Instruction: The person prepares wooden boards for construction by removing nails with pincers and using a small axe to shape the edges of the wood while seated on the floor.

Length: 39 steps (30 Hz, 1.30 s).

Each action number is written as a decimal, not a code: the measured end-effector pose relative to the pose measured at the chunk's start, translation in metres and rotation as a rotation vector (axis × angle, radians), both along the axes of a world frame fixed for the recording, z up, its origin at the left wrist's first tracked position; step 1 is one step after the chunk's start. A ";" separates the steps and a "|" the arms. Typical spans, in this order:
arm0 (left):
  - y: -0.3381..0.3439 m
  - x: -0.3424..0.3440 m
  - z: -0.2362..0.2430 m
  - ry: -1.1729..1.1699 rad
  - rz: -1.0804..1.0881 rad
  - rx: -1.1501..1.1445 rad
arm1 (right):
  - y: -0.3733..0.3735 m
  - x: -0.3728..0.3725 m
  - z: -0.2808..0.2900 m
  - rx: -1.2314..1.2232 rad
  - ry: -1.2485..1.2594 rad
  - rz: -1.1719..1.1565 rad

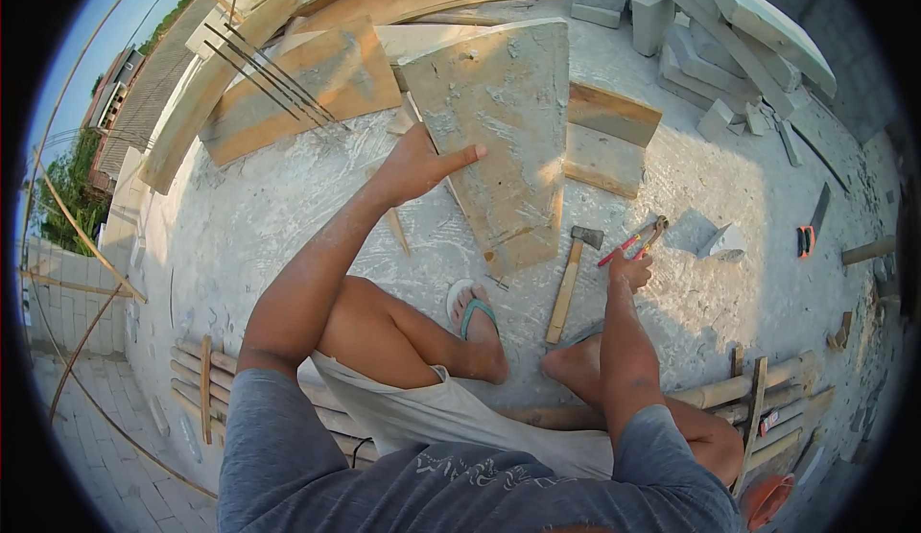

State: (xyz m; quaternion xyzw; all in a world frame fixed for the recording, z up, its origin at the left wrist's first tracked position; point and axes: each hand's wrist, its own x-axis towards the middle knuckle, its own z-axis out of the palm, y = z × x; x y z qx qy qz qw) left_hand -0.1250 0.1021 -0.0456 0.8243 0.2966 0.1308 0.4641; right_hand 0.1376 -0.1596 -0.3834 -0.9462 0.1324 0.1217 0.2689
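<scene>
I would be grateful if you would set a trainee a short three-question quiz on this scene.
1. Multiple choice: What is the right hand holding?
A) a saw
B) red-handled pliers
C) a block

2. True or false: The hammer lies to the left of the pliers in the picture.

3. Fill in the missing word: The left hand holds a large flat wooden ____ by its edge, with the thumb on its surface.

Key: 1. B; 2. True; 3. board.
</scene>
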 end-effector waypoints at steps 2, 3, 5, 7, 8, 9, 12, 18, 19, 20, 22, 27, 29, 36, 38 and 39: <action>-0.003 -0.007 0.005 0.008 0.009 0.028 | 0.003 -0.005 0.000 -0.086 0.037 0.098; -0.005 -0.007 0.006 0.017 -0.021 0.021 | -0.002 -0.002 0.000 -0.078 0.033 0.111; -0.005 -0.008 0.008 -0.022 -0.037 0.042 | -0.008 0.006 0.001 -0.006 0.003 0.216; -0.003 -0.008 0.001 -0.012 -0.009 0.097 | -0.006 0.003 0.013 0.009 0.005 0.273; -0.003 -0.010 -0.002 -0.015 -0.003 0.097 | -0.005 -0.004 0.018 -0.033 0.010 0.312; -0.001 -0.009 -0.002 -0.038 -0.019 0.112 | -0.002 -0.005 0.023 -0.071 0.006 0.342; -0.003 -0.005 -0.005 -0.106 -0.035 0.152 | -0.009 -0.005 0.017 -0.180 0.029 0.345; -0.021 0.021 0.015 -0.122 -0.157 0.071 | -0.098 0.078 -0.017 1.021 0.547 -0.045; -0.026 0.015 0.021 -0.103 -0.143 0.112 | -0.095 0.068 0.004 1.009 0.552 -0.031; -0.026 0.002 0.023 -0.099 -0.112 0.110 | -0.076 0.040 0.048 1.286 0.846 -0.113; -0.030 0.004 0.025 -0.135 -0.096 0.050 | -0.071 0.015 0.118 1.553 1.076 -0.226; -0.040 0.021 0.024 -0.082 -0.178 0.084 | -0.068 0.000 0.267 1.232 0.399 0.556; -0.045 0.026 0.022 -0.096 -0.223 0.076 | -0.074 -0.012 0.328 1.167 0.270 0.697; -0.064 0.019 0.021 -0.113 -0.354 0.157 | -0.121 -0.071 0.438 1.079 0.639 0.936; -0.074 0.022 0.022 -0.119 -0.403 0.179 | -0.131 -0.088 0.457 0.976 0.613 0.923; -0.079 0.023 0.025 -0.131 -0.417 0.185 | -0.134 -0.094 0.462 0.877 0.601 0.945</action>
